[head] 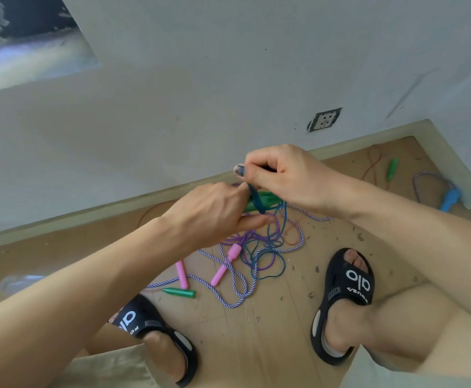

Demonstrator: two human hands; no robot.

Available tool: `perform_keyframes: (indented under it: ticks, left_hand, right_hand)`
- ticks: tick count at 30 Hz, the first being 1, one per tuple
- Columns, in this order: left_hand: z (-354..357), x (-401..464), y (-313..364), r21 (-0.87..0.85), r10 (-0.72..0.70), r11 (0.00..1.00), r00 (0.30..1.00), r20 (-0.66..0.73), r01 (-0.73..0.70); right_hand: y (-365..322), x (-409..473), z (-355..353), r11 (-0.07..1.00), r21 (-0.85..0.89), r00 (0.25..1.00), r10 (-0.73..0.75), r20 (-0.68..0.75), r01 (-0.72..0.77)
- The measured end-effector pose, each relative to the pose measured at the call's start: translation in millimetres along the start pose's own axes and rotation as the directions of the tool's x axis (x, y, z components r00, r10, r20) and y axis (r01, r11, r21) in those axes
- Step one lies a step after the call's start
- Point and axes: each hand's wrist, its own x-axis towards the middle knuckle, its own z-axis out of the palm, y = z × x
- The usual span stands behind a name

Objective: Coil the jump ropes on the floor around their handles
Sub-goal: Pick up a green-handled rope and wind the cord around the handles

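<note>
Now mid-wrap on teal rope (257, 201). Left hand (214, 214) grips green handles (262, 199), lower fingers extended. Right hand (279, 175) pinches rope above handles. Slack hangs below hands (tangled with purple rope (252, 236)). Next, I judge: free slack, lay another turn.

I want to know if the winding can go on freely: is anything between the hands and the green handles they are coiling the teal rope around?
Nothing visible. The left hand already holds the green handles, and the right hand pinches the teal rope directly over them. The rope's slack lies tangled with the other ropes below.
</note>
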Motion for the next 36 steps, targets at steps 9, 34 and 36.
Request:
perform_keyframes:
  ticks: [9, 34, 36]
  left_hand:
    - [-16, -12, 4, -0.02, 0.117, 0.993, 0.983, -0.14, -0.12]
    - [-7, 3, -30, -0.244, -0.493, 0.838, 0.869, 0.045, 0.488]
    - [1, 1, -46, -0.174, -0.529, 0.83, 0.847, 0.055, 0.529]
  right_hand:
    - [18, 6, 1, 0.946, 0.294, 0.99, 0.116, 0.085, -0.136]
    - [7, -19, 79, 0.93, 0.01, 0.922, 0.366, -0.128, -0.368]
    - [-3, -24, 83, 0.963, -0.088, 0.962, 0.241, -0.129, -0.253]
